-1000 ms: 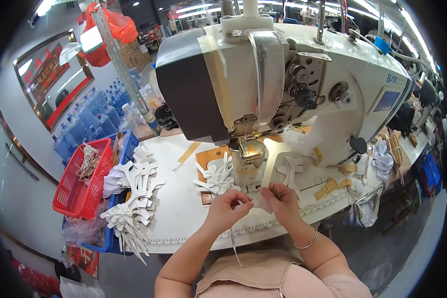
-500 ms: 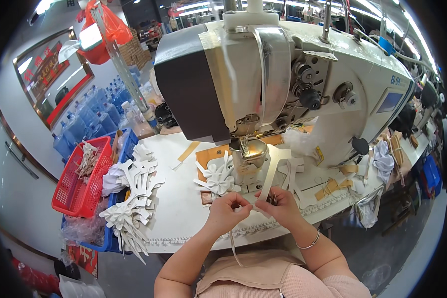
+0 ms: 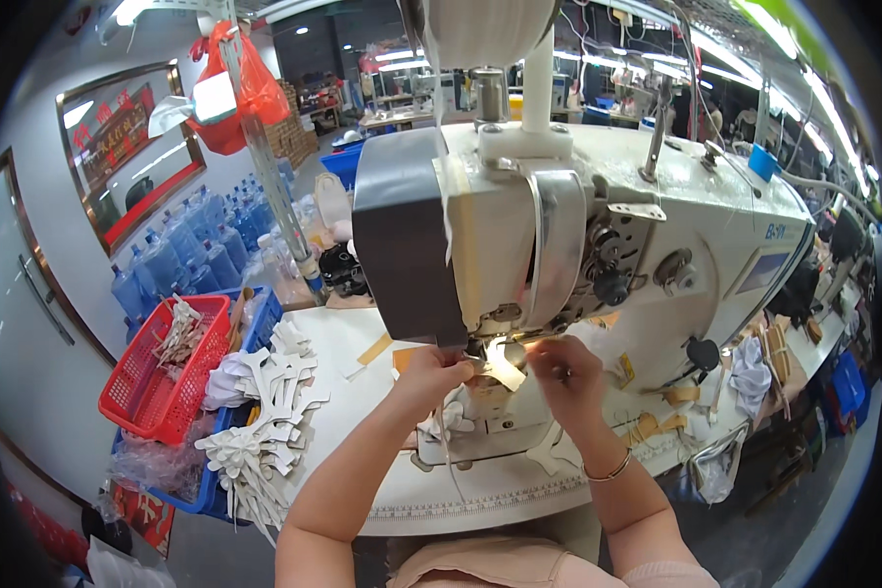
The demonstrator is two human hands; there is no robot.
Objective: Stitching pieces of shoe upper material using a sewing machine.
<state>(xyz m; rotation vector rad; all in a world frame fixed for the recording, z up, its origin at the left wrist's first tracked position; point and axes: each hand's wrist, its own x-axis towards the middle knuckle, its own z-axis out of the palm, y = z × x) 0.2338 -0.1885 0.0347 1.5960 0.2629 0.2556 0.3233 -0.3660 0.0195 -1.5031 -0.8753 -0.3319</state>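
Observation:
A cream strap-like piece (image 3: 505,365) is lit brightly by the lamp under the head of the sewing machine (image 3: 549,235). My left hand (image 3: 429,377) pinches its left edge, and a thin pale strip (image 3: 445,451) hangs down below that hand. On the other side my right hand (image 3: 566,377) is closed with fingers bent beside the piece; a small dark thing shows among them, too small to name. White petal-shaped pieces (image 3: 441,419) lie partly hidden behind my left forearm. Another white branched piece (image 3: 556,456) rests on the table below my right hand.
To the left, a heap of white cut pieces (image 3: 274,392) hangs over the table edge. Beside it stand a red basket (image 3: 132,397) and a blue crate (image 3: 191,495). Tan scraps (image 3: 647,428) lie at the right, and a ruler tape (image 3: 500,503) runs along the front edge.
Both hands have risen from the front of the table toward the machine head, bringing the cream piece up into the lamplight. The view has tilted upward.

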